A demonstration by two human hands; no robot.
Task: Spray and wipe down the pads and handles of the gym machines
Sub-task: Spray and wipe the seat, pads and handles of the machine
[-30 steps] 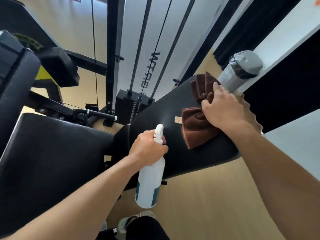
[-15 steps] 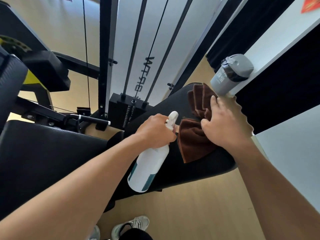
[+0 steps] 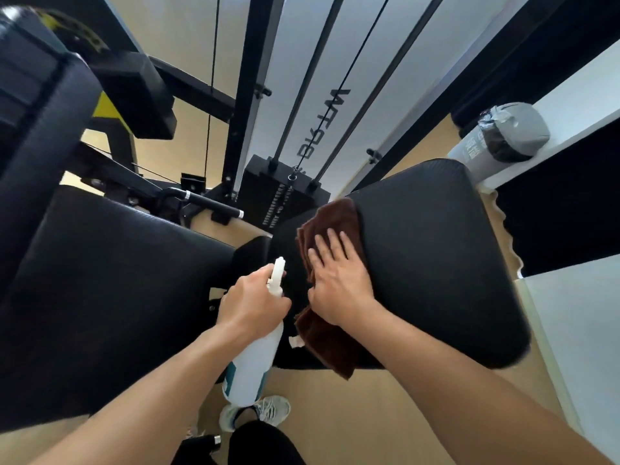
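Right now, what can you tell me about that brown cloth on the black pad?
The brown cloth looks like soft, plush towel, folded into layers. It lies along the left edge of the black pad, its near end drooping over the pad's front edge, a small pale tag beside it. The right hand presses flat on it, fingers spread. The left hand, holding a white spray bottle, sits close beside it.

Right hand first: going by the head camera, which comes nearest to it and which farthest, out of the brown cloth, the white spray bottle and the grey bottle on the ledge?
1. Brown cloth: directly under the right hand, pressed on the black pad.
2. White spray bottle: just to its left, gripped by the left hand.
3. Grey bottle: far upper right, on the ledge.
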